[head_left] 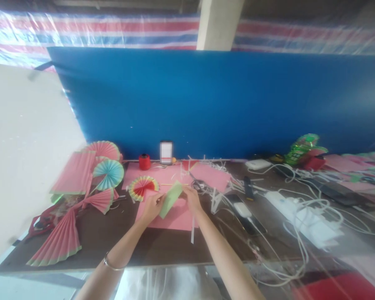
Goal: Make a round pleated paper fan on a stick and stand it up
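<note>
Between my two hands is a strip of light green paper [171, 199], tilted from lower left to upper right. My left hand [153, 207] grips its left edge with the fingers closed. At its upper right end, my right hand [192, 198] pinches the paper. Beneath them lies a pink paper sheet [175, 218] on the dark table. Just left of the strip rests a round pleated paper fan [143, 188] in red and yellow. A narrow white paper strip [193, 231] hangs over the pink sheet near my right wrist.
Pleated fans, among them a blue one [108, 174] and a pink one [58, 241], lie at left. A red thread spool [144, 162] and scissors [200, 184] are farther back. To the right are a phone [246, 214], a power strip [303, 216] and tangled white cables.
</note>
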`<state>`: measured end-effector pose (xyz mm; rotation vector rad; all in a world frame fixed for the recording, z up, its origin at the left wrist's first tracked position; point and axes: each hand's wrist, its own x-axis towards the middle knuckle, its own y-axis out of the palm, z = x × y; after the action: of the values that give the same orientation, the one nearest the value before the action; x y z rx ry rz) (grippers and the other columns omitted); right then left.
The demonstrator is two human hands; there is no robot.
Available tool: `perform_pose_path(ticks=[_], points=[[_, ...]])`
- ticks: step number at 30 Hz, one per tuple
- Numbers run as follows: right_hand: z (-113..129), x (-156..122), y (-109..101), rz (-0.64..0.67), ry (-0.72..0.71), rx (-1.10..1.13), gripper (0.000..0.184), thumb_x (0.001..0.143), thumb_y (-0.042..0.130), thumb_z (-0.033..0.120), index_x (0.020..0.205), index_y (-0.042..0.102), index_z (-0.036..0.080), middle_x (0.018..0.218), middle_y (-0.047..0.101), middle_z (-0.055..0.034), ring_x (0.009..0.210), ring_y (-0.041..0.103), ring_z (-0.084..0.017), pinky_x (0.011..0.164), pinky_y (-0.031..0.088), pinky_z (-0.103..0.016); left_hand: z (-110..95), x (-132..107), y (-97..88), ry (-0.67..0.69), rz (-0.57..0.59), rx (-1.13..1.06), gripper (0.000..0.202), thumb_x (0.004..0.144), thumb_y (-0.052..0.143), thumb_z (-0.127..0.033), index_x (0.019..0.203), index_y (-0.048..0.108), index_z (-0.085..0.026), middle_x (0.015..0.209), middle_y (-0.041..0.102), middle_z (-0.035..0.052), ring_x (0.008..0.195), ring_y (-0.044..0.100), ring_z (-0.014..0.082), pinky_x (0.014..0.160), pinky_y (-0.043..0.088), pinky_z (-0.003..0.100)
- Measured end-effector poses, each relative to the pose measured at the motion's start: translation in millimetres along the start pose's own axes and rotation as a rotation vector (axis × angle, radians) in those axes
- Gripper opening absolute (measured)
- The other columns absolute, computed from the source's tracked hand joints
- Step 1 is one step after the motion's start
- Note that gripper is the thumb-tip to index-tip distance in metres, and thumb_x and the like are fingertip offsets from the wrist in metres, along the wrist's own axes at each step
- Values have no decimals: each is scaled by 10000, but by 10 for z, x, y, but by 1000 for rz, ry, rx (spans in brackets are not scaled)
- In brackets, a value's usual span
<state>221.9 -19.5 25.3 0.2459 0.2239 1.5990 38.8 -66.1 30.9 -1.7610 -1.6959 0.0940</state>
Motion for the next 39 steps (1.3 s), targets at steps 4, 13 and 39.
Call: perform_pose_path(ticks=[4,13,39], points=[[-2,19,-7,1,7,4,392,590,686,544,632,674,154,538,641,-32,478,584,-135,516,490,-266,10,-4,0,3,9,-20,311,880,397,-310,922,664,-158,795,684,61,702,613,164,651,477,255],[68,-68,95,158,-6,-229,382,609,677,543,632,676,162,557,655,-31,489,601,-133,518,509,-250,-15,-6,-1,4,-69,50,325,881,394,-340,811,647,-148,702,660,43,614,581,143,577,419,221],[49,-139,160,167,-92,-413,267,637,678,452,611,612,195,547,599,10,519,547,-140,498,423,-247,4,33,34,-68,-58,-61,338,861,393,-372,660,556,-155,609,560,18,586,506,140,538,372,230]])
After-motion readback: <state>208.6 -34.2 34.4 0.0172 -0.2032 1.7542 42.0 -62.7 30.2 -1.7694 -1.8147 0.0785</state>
